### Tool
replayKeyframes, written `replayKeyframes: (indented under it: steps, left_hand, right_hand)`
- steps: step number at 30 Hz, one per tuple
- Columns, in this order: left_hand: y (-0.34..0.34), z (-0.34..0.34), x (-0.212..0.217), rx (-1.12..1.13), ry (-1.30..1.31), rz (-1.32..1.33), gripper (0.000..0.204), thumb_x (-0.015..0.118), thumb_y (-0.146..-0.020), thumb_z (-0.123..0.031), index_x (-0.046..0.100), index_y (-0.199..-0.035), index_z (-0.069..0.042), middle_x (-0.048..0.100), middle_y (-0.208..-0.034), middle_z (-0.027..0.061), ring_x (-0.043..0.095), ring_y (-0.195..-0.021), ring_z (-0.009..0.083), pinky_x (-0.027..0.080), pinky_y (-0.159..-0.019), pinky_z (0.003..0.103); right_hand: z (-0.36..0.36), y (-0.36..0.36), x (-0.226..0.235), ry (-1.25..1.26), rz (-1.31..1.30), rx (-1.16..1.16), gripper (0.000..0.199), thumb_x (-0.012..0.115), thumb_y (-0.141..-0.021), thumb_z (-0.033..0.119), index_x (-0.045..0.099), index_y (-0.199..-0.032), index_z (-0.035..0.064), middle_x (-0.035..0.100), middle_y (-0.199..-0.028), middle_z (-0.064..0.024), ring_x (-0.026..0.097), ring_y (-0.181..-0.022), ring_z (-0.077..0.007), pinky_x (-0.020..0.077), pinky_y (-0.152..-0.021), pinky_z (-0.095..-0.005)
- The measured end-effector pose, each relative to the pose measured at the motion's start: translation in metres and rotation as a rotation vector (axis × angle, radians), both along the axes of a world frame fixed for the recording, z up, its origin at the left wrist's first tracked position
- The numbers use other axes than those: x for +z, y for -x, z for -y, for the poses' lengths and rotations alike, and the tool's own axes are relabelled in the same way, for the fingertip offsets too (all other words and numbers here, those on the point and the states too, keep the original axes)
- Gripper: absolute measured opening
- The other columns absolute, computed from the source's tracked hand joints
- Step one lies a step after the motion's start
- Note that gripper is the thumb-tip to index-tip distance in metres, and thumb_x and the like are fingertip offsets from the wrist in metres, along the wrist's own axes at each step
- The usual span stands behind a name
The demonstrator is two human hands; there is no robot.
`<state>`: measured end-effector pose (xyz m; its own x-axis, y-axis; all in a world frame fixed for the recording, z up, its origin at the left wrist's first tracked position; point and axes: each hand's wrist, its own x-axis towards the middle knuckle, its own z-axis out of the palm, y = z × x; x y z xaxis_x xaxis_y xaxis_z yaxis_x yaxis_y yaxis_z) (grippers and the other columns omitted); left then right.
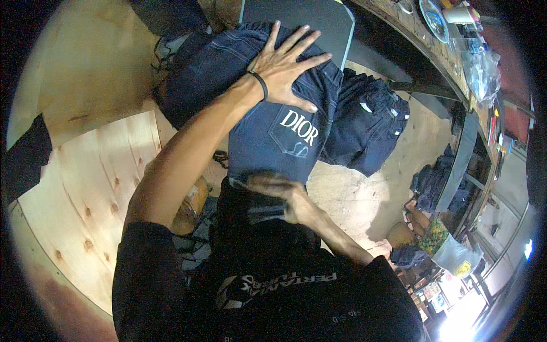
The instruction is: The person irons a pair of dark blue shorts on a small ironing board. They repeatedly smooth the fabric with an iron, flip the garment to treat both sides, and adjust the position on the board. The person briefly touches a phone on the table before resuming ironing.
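Dark blue denim shorts [245, 137] with an elastic waistband lie spread before me, on top of a dark board [307, 17] with a pale edge. A back pocket carries white printed lettering and a chalk-like mark. My left hand [288, 65], with a black band on its wrist, presses flat on the upper part near the waistband, fingers spread. Close to my body, at the lower leg end of the shorts, is my right hand [279, 191]. Motion smears its fingers, so I cannot tell whether it grips the cloth.
More dark shorts [364, 125] lie in a pile to the right. A wooden bench [416, 34] on the far right holds a thread cone [460, 15] and a clear plastic bag [483, 77]. Another person [439, 245] is at the lower right. Pale plywood [97, 194] lies at left.
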<state>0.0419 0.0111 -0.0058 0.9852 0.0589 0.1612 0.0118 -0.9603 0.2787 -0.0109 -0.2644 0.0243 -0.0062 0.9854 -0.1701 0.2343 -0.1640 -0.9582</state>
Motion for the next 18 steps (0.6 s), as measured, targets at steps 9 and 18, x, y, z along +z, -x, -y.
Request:
replayKeyframes:
  steps: [9, 18]
  left_hand:
    - [0.002, 0.004, -0.001, 0.019, -0.095, -0.057, 0.122, 0.071, -0.064, -0.091, 0.032, -0.167, -0.037, 0.015, -0.177, 0.0162, 0.012, -0.163, 0.041, 0.004, -0.124, 0.077]
    - [0.019, 0.015, 0.004, 0.117, 0.006, 0.177, 0.121, 0.072, -0.064, -0.09, 0.037, -0.165, -0.033, 0.016, -0.175, 0.0212, 0.012, -0.162, 0.0445, 0.004, -0.123, 0.078]
  right_hand:
    - [0.03, 0.0, 0.0, -0.04, 0.227, -0.214, 0.072, 0.087, -0.073, 0.021, 0.068, -0.14, 0.0045, 0.065, -0.147, -0.0136, 0.057, -0.142, -0.0332, 0.0424, -0.121, -0.0496]
    - [-0.003, 0.04, 0.018, -0.114, 0.222, -0.198, 0.063, 0.076, -0.073, 0.0, 0.068, -0.135, -0.0018, 0.064, -0.146, -0.0183, 0.057, -0.141, -0.0374, 0.0427, -0.119, -0.0492]
